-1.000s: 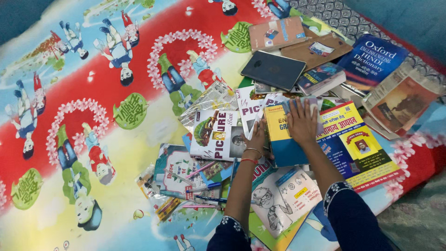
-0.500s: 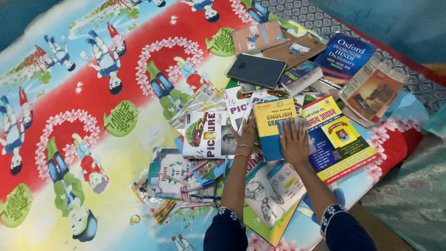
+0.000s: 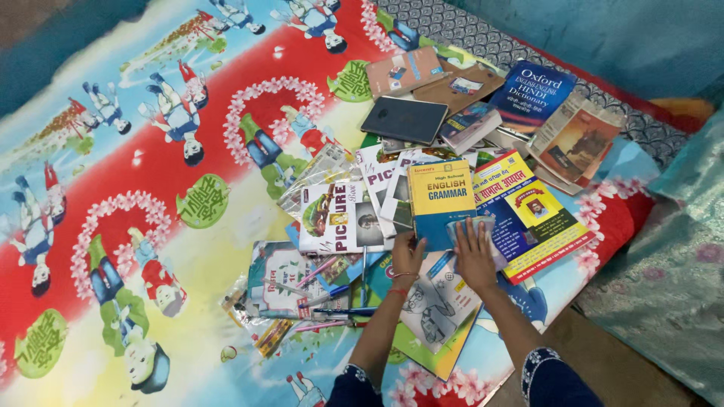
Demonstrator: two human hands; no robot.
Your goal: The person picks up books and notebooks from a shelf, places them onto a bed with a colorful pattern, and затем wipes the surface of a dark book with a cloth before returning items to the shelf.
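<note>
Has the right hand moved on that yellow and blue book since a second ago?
Yes. The right hand has slid down the yellow and blue book, from its top to its lower edge.

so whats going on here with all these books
A person kneels over a bright cartoon-print bedsheet strewn with books. The right hand presses a pale cloth onto the lower edge of a yellow and blue grammar book, while the left hand steadies that book's lower left corner. Picture books, a blue dictionary, a dark notebook and loose pens lie around it.
</note>
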